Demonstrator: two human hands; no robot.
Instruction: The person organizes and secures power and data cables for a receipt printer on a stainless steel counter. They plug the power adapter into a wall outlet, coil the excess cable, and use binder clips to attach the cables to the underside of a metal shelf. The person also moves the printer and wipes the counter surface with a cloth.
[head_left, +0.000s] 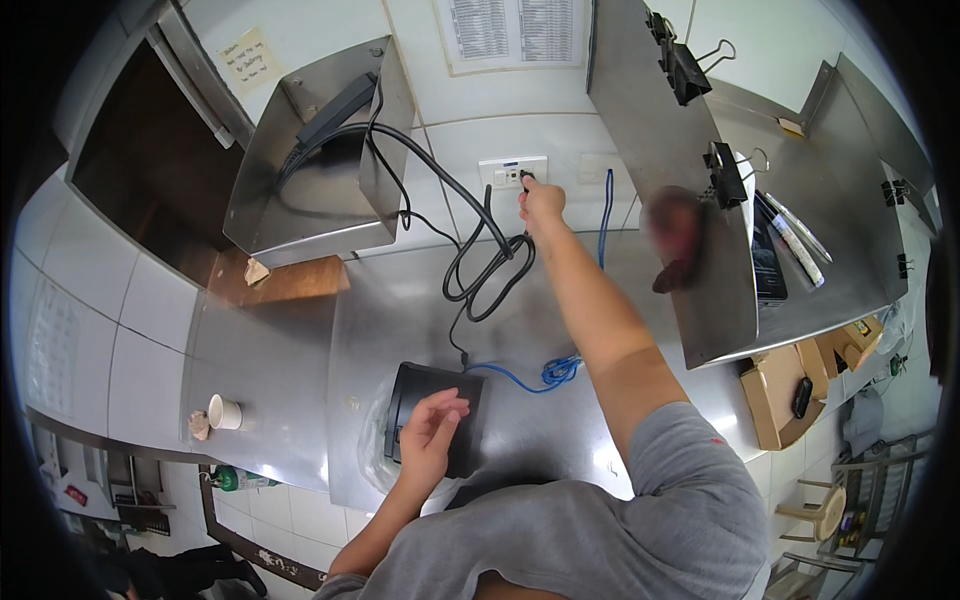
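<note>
My right hand (541, 206) is stretched out to the tiled wall, its fingers closed around a black plug (528, 181) at the white wall outlet (501, 174). The fingers partly hide the plug, so how far it sits in the socket is unclear. Above a black box-shaped device (420, 390) hovers my left hand (433, 433), palm up, fingers loosely curled and holding nothing. Clear plastic (373, 442) lies under the device's left side. A looped black cable (480, 289) hangs between wall and counter. One blue network cable (561, 370) lies coiled beside the device.
A steel wall bin (322, 232) holds a black power adapter (337, 109). The steel shelf (840, 300) at right carries pens (799, 240), a phone (769, 262) and binder clips (726, 176). A paper cup (225, 412) stands left; an open cardboard box (772, 397) lies right. Someone's dark-clothed legs (202, 570) show lower left.
</note>
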